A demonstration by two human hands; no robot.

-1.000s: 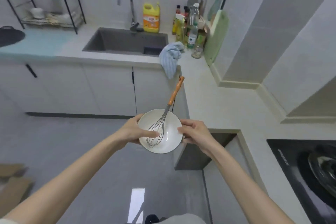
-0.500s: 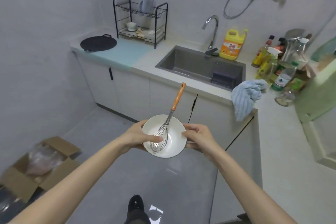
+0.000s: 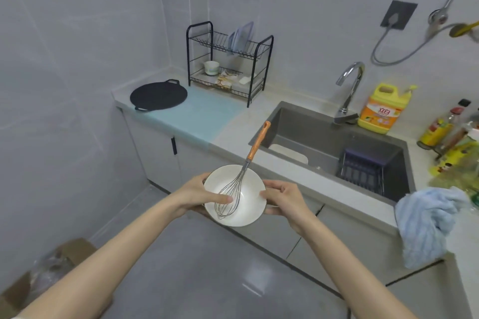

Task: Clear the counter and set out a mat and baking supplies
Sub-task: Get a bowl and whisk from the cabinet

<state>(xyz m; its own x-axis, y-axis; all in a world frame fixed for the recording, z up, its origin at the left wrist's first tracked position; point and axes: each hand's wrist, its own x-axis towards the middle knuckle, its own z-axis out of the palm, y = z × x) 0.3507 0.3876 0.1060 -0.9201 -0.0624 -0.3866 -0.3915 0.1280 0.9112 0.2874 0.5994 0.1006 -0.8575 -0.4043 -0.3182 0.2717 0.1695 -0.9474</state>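
We hold the white bowl (image 3: 248, 220) in front of the sink (image 3: 305, 127), left hand (image 3: 197, 193) and right hand (image 3: 285, 199) gripping opposite rims; the whisk (image 3: 252, 153) lies inside, under our left thumb.

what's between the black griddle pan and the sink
Head view: a light blue mat covers the counter there, with the black dish rack standing at its back; the strip beside the sink is bare.
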